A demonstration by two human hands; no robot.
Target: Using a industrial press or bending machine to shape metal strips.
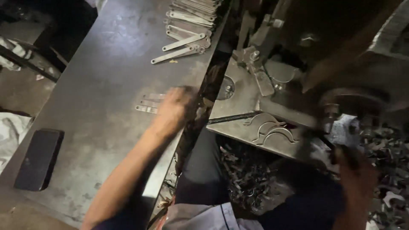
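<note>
My left hand (174,110) reaches across the grey metal table (106,85) and rests on a few flat metal strips (148,103) near the table's right edge; motion blur hides whether its fingers hold one. My right hand (355,172) is low at the right, closed around a dark lever handle (330,147) of the press machine. On the machine's metal plate (238,102) lie curved stamped pieces (272,127).
A pile of flat metal strips (187,25) lies at the table's far end. A dark rectangular block (38,158) sits on the table's near left. Metal scrap (247,179) is heaped below the machine and at the right (387,149).
</note>
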